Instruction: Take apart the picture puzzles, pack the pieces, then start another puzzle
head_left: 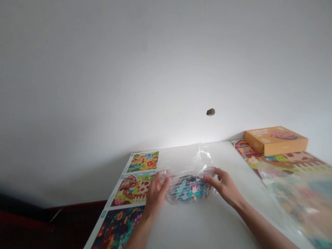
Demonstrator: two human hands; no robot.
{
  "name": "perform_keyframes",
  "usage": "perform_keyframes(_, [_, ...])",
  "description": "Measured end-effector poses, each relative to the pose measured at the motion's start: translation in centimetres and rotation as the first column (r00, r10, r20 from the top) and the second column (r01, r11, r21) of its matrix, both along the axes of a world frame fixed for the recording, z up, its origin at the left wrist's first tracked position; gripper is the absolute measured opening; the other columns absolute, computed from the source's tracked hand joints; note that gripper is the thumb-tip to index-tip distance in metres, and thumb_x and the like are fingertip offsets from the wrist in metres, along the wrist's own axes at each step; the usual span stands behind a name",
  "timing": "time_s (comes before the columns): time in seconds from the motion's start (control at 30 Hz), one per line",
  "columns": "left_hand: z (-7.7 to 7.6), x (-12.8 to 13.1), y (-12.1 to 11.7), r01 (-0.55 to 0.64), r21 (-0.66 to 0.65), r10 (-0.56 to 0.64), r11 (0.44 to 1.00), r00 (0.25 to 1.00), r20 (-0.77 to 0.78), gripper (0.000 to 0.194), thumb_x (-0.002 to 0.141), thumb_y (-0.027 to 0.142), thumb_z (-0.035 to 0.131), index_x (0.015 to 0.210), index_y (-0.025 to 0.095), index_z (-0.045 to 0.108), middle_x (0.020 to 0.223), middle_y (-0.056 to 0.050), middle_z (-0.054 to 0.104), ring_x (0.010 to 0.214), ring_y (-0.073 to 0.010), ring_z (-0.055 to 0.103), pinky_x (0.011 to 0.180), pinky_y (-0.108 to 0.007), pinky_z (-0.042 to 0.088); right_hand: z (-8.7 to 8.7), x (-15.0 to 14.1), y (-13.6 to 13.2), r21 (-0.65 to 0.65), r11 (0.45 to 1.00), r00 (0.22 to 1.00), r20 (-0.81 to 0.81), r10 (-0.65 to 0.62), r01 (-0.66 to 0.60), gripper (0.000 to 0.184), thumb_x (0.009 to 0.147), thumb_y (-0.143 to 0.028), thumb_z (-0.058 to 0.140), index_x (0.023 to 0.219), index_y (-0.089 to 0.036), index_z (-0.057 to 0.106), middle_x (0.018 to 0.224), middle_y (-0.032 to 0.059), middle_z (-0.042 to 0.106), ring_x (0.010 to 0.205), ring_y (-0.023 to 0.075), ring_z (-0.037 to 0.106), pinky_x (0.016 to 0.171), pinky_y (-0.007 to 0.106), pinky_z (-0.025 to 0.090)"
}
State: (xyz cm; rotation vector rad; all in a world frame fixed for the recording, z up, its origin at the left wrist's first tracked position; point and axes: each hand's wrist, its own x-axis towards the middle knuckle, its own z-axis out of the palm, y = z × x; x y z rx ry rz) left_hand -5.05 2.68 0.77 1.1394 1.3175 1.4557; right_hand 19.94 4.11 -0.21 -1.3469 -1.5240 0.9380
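Note:
A clear plastic bag [190, 185] full of colourful puzzle pieces lies on the white table [207, 221]. My left hand [155, 193] grips the bag's left side with fingers curled on the plastic. My right hand [224, 185] pinches the bag's right upper edge. The top of the bag stands up crumpled between my hands.
A sheet with three picture panels [131, 193] lies at the table's left edge. An orange box [275, 139] sits at the back right on a farm-scene poster [285, 160]. A second clear bag of pieces [298, 197] lies at the right. A white wall stands behind.

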Motion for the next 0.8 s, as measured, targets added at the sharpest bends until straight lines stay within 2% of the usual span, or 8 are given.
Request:
perform_keyframes(0.1, [-0.7,-0.1,-0.1,0.088,-0.059,-0.089,0.994,0.996,-0.01,0.044,0.065,0.049,0.078,0.093,0.017,0.069,0.092,-0.007,0.073,0.095,-0.0257,0.068,0.085,-0.031,0.052,-0.1,0.4,0.1,0.002,1.0,0.998,0.06,-0.01,0.01,0.04,0.082,-0.055,0.062,0.089,-0.018,0.074,0.075,0.0037,0.069,0.068,0.0189,0.057,0.062,0.028,0.042])
perform_keyframes(0.23, [-2.1,-0.4,1.0,0.076,-0.01,-0.077,0.997,0.989,-0.125,0.036,0.074,0.048,0.073,0.086,0.015,0.072,0.084,-0.007,0.075,0.087,-0.0258,0.069,0.082,-0.031,0.052,-0.2,-0.5,0.7,-0.003,0.993,0.982,-0.15,-0.115,0.116,0.043,0.084,-0.055,0.059,0.085,-0.014,0.073,0.059,0.0018,0.063,0.053,0.0143,0.052,0.051,0.025,0.039])
perform_keyframes(0.33, [-2.8,-0.5,2.1,-0.006,0.038,0.008,0.999,0.998,-0.058,0.039,0.077,0.049,0.07,0.098,0.016,0.071,0.095,-0.008,0.075,0.099,-0.027,0.067,0.089,-0.033,0.051,-0.2,-1.6,2.1,-0.047,0.991,0.933,-0.334,-0.134,0.125,0.044,0.082,-0.056,0.061,0.087,-0.013,0.07,0.048,-0.0006,0.059,0.039,0.0115,0.047,0.041,0.023,0.036])
perform_keyframes(0.43, [-3.2,-0.5,2.8,-0.022,0.039,0.02,0.999,0.998,0.062,0.055,0.077,0.049,0.071,0.122,0.021,0.059,0.118,-0.011,0.068,0.118,-0.027,0.06,0.098,-0.036,0.047,-0.2,-2.3,5.1,-0.08,0.975,0.821,-0.527,-0.219,0.209,0.043,0.074,-0.056,0.068,0.081,-0.014,0.067,0.049,0.0014,0.061,0.037,0.0123,0.051,0.038,0.023,0.04])
perform_keyframes(0.57, [-3.5,-0.4,2.9,0.081,0.03,-0.082,0.996,0.995,0.061,0.067,0.079,0.05,0.068,0.135,0.022,0.045,0.135,-0.018,0.056,0.125,-0.0282,0.055,0.101,-0.041,0.046,-0.6,-1.9,11.0,-0.076,0.93,0.721,-0.609,-0.33,0.361,0.046,0.069,-0.06,0.068,0.082,-0.017,0.061,0.053,0.0007,0.061,0.046,0.0147,0.059,0.046,0.025,0.05])
perform_keyframes(0.67, [-3.6,-0.4,2.8,0.113,0.043,-0.115,0.993,0.993,0.036,0.067,0.079,0.049,0.068,0.135,0.02,0.043,0.136,-0.019,0.054,0.125,-0.0288,0.055,0.102,-0.043,0.045,-0.8,-1.2,14.5,-0.07,0.895,0.683,-0.621,-0.385,0.441,0.049,0.069,-0.061,0.064,0.091,-0.017,0.059,0.065,0.0024,0.062,0.057,0.0182,0.065,0.054,0.029,0.055])
perform_keyframes(0.73, [-3.7,-0.4,2.8,0.126,0.05,-0.128,0.991,0.992,0.024,0.066,0.08,0.047,0.069,0.134,0.02,0.044,0.137,-0.019,0.054,0.124,-0.0291,0.055,0.103,-0.043,0.044,-0.9,-0.9,15.3,-0.05,0.873,0.681,-0.605,-0.412,0.484,0.054,0.072,-0.056,0.062,0.108,-0.017,0.055,0.088,0.0077,0.065,0.069,0.0205,0.068,0.061,0.032,0.057])
perform_keyframes(0.8, [-3.8,-0.4,2.9,0.121,0.053,-0.123,0.991,0.992,0.02,0.065,0.078,0.047,0.07,0.133,0.021,0.045,0.136,-0.019,0.054,0.123,-0.03,0.056,0.101,-0.044,0.045,-1.2,-1.1,14.4,-0.005,0.85,0.697,-0.571,-0.434,0.526,0.064,0.073,-0.047,0.062,0.128,-0.019,0.044,0.119,0.0137,0.057,0.087,0.0226,0.068,0.072,0.036,0.057])
